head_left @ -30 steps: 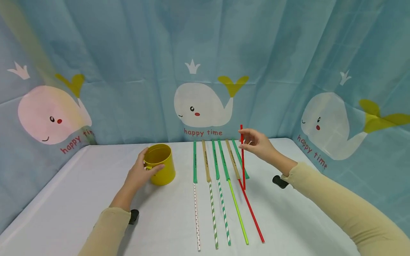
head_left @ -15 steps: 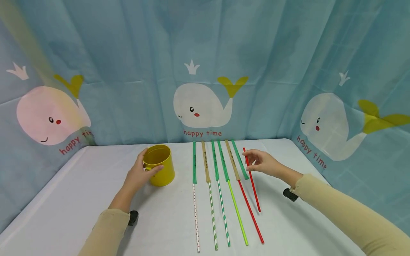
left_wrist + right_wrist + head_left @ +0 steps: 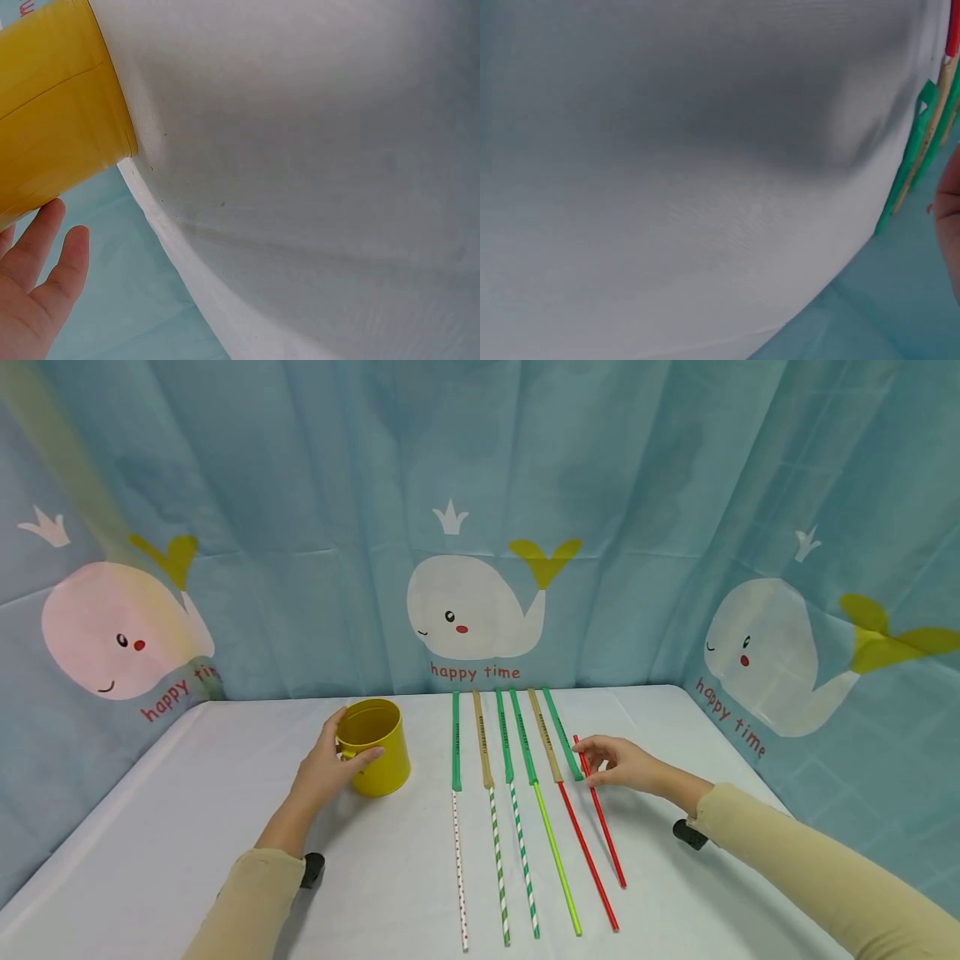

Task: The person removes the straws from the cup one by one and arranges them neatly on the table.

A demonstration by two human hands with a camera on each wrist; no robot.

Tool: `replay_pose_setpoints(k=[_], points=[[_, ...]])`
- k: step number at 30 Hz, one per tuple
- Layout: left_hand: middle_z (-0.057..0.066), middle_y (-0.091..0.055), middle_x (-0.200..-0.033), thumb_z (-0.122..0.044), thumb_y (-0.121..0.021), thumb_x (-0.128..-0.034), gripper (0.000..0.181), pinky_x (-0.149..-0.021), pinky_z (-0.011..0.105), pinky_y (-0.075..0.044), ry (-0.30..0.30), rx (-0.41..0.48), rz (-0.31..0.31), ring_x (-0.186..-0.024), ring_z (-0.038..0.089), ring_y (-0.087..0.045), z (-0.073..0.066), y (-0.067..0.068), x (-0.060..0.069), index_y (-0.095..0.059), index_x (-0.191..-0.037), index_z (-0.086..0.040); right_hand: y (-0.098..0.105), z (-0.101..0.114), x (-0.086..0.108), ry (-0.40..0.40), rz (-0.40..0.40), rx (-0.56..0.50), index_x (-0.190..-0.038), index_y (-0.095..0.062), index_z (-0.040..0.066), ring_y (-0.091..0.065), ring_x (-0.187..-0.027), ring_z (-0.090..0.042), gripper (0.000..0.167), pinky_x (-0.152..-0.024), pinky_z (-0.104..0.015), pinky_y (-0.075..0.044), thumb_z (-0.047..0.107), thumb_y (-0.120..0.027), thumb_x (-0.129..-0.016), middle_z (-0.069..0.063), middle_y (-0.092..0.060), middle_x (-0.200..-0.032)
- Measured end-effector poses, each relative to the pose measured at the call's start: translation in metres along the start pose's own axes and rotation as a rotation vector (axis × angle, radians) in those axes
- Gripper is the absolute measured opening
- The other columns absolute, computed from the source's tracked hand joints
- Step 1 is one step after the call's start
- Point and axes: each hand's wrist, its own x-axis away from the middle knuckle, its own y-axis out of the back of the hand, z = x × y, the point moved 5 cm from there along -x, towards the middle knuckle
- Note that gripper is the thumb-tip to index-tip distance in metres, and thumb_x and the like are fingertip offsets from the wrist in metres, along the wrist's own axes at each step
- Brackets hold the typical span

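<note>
My left hand holds a yellow bucket by its side, thumb across the front near the rim; the bucket stands upright on the table. In the left wrist view fingertips touch the bucket wall. My right hand pinches a red straw near its upper end. That straw slants just below the rightmost green paper sleeve; whether it lies fully on the table I cannot tell. To its left lies another red straw, below a tan paper sleeve.
Further left lie a lime straw, two green-striped straws and a dotted white straw, each below a green or tan sleeve. A white cloth covers the table. Behind hangs a blue whale-print curtain.
My right hand has come down and toward me with the red straw, which has gone from near upright to slanting beside the other red straw. The left hand and bucket have stayed put.
</note>
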Motion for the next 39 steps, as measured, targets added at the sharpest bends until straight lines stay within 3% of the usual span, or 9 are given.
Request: replay_pose_setpoints(k=[9, 15, 28, 34, 39], points=[[0.022, -0.015, -0.158, -0.068, -0.064, -0.0796, 0.114, -0.108, 0.064, -0.025, -0.002, -0.005, 0.003, -0.139, 0.048, -0.024, -0.001, -0.001, 0.0, 0.004, -0.157, -0.02, -0.01, -0.011, 0.01, -0.045, 0.103, -0.019, -0.125, -0.053, -0.01, -0.058, -0.08, -0.014, 0.05, -0.07, -0.028, -0.043, 0.005, -0.075, -0.083, -0.007, -0.059, -0.093], [0.022, -0.015, -0.158, -0.069, -0.063, -0.0792, 0.114, -0.108, 0.064, -0.025, 0.001, -0.01, 0.002, -0.139, 0.048, -0.023, 0.0, 0.0, -0.001, 0.004, -0.157, -0.02, -0.018, -0.014, 0.014, -0.041, 0.173, 0.064, -0.122, -0.057, -0.007, -0.054, -0.077, -0.01, 0.05, -0.068, -0.024, -0.044, 0.01, -0.079, -0.08, -0.002, -0.057, -0.089], [0.023, -0.015, -0.158, -0.067, -0.063, -0.0809, 0.112, -0.108, 0.063, -0.025, 0.017, -0.012, -0.015, -0.138, 0.048, -0.024, 0.006, 0.007, 0.004, 0.005, -0.157, -0.02, -0.028, -0.012, 0.009, -0.025, 0.235, 0.127, -0.119, -0.059, -0.004, -0.044, -0.069, -0.009, 0.048, -0.062, -0.022, -0.039, 0.014, -0.08, -0.08, 0.002, -0.051, -0.079], [0.023, -0.008, -0.159, -0.066, -0.062, -0.0823, 0.115, -0.108, 0.065, -0.022, 0.012, -0.019, 0.006, -0.14, 0.049, -0.02, 0.003, 0.009, 0.004, 0.015, -0.155, -0.021, -0.015, -0.01, 0.006, 0.002, 0.233, 0.144, -0.127, -0.055, -0.006, -0.054, -0.081, -0.013, 0.053, -0.071, -0.027, -0.048, 0.014, -0.077, -0.083, -0.003, -0.059, -0.093], [0.025, 0.005, -0.159, -0.064, -0.062, -0.0842, 0.12, -0.109, 0.066, -0.017, 0.024, -0.035, 0.063, -0.14, 0.051, -0.016, -0.001, 0.009, 0.004, 0.031, -0.148, -0.021, 0.014, -0.01, 0.005, -0.013, 0.143, 0.205, -0.133, -0.049, -0.009, -0.058, -0.095, -0.021, 0.053, -0.08, -0.037, -0.05, 0.012, -0.07, -0.09, -0.014, -0.062, -0.107]])
